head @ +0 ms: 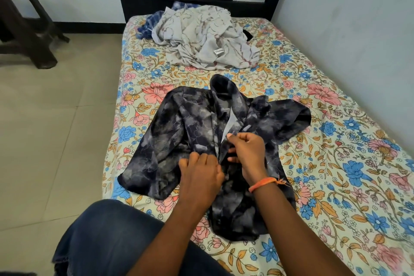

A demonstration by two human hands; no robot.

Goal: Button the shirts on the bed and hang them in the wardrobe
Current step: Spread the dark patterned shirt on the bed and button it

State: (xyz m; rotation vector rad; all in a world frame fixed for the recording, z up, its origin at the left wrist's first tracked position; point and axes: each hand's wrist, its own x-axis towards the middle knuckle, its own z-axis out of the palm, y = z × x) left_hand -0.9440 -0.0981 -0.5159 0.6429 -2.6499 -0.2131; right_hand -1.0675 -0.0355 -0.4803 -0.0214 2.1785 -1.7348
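Looking down at the bed, I see the biggest risk in the dark shirt itself: it lies rumpled near the foot edge, its lower front bunched and its left side close to the bed's left edge. If I tug at the placket, the loose cloth could slide with my hands, and I judge the two front edges could end up mismatched, a button going into the wrong hole. The busy print also hides the buttons; I cannot make out a single one, so I can't tell how many are fastened.

A pile of other shirts sits at the head end, well apart, so I'd say most of the task is left.

Both hands are on the dark shirt's front opening, mid-chest. My left hand is curled, fingers pinching the left front edge. My right hand, just beside it and slightly nearer the collar, pinches the right front edge, thumb and forefinger pressed together on cloth. An orange band circles that wrist and might snag.
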